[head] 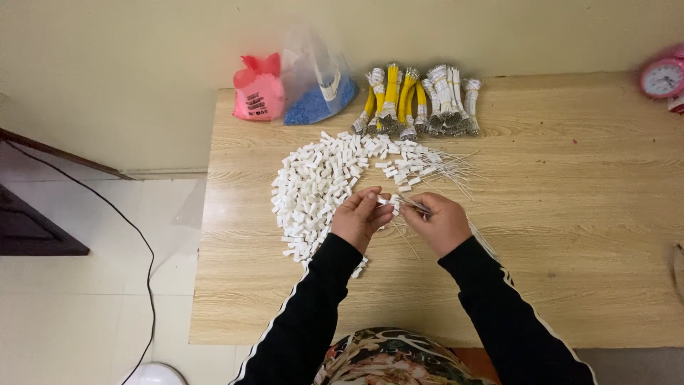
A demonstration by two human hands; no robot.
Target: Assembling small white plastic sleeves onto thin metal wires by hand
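**Joining small white pieces and thin wires at the table's middle**

Pinched between the fingertips of two hands, one small white connector piece (394, 202) is held just above the wooden table (570, 235), near its middle. The left hand (360, 217) is curled, its fingers closed around the piece from the left. The right hand (438, 222) is likewise closed, and a thin bunch of wires (417, 207) is gripped in it, with the ends meeting the white piece; how many wires are in the bunch cannot be told. Both arms are covered by black sleeves with a white stripe.

Just beyond and to the left of the hands, one broad curved heap of white connector pieces (313, 189) is spread on the table; the pieces are far too many to be counted, well over a hundred. To the right of the heap, a loose fan of thin wires (449, 167) is laid, some with white pieces already on them.

Farther back, against the wall, two groups of bundled wires are stood: about five yellow bundles (392, 100) and about four white bundles (449, 96), touching one another. To their left, two plastic bags are seen: one clear bag with blue bits (317, 100) and one pink bag (258, 91), side by side. At the far right corner, one pink alarm clock (662, 75) is placed. On the pale floor to the left, one black cable (135, 235) is run.
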